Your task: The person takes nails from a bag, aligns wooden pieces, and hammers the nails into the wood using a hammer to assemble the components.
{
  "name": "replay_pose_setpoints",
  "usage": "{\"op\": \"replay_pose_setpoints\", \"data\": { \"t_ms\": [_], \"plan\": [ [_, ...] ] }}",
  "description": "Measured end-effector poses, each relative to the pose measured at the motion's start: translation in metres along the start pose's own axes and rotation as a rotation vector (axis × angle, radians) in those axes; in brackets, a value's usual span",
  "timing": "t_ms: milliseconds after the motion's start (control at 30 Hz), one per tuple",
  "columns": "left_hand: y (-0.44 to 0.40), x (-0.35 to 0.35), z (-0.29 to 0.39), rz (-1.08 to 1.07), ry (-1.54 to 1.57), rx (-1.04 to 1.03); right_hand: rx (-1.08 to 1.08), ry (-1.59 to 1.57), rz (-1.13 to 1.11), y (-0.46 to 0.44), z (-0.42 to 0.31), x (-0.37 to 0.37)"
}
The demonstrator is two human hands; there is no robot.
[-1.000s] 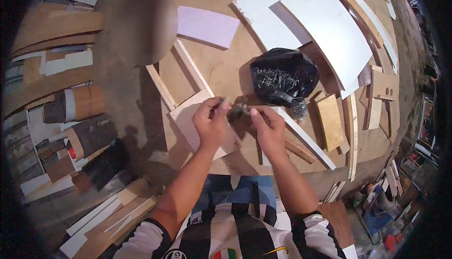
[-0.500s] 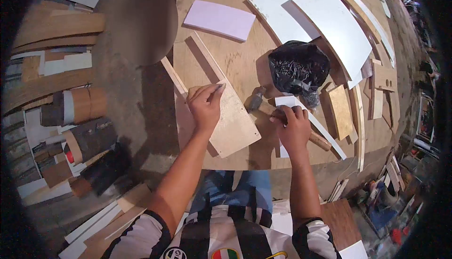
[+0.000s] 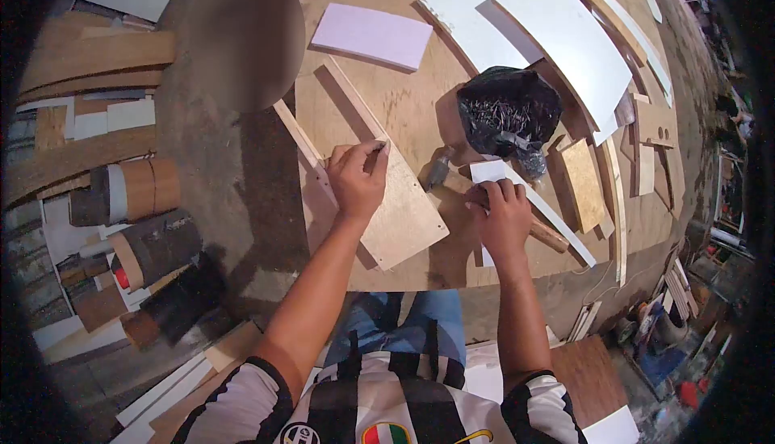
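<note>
One hammer (image 3: 458,183) in right hand (image 3: 506,216), grip curled round handle; head beyond grip to left, long axis slanting back toward near-right. Left hand (image 3: 357,186) farther off, grip pinched over wooden panel (image 3: 410,222), left of right grip; pinched item too small to tell.

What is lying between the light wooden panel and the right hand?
The head view shows the hammer head, the nearby part of its handle and some bare tabletop between the panel and right hand.
</note>
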State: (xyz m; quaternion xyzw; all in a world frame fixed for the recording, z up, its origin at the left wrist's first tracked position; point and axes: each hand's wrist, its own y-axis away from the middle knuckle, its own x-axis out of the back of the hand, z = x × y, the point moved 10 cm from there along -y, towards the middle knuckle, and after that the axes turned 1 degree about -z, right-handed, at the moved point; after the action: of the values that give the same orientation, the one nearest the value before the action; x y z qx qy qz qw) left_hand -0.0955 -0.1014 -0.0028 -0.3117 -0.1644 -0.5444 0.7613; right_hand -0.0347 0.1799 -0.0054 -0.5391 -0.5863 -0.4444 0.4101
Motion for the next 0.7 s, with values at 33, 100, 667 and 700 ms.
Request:
{"op": "replay_pose_setpoints", "data": {
  "t_ms": [33, 100, 667, 700],
  "plan": [
    [-0.001, 0.000, 0.007, -0.010, -0.014, -0.048, 0.017, 0.017, 0.000, 0.001, -0.001, -0.002],
    [-0.002, 0.002, 0.015, -0.003, -0.051, -0.096, 0.024, 0.039, 0.012, 0.003, -0.003, -0.001],
    [0.008, -0.009, 0.007, -0.025, -0.144, -0.158, 0.118, -0.485, -0.084, -0.012, -0.103, 0.053],
    [0.009, -0.011, 0.007, -0.027, -0.203, -0.157, 0.109, -0.426, -0.103, -0.013, -0.106, 0.051]
  ]
}}
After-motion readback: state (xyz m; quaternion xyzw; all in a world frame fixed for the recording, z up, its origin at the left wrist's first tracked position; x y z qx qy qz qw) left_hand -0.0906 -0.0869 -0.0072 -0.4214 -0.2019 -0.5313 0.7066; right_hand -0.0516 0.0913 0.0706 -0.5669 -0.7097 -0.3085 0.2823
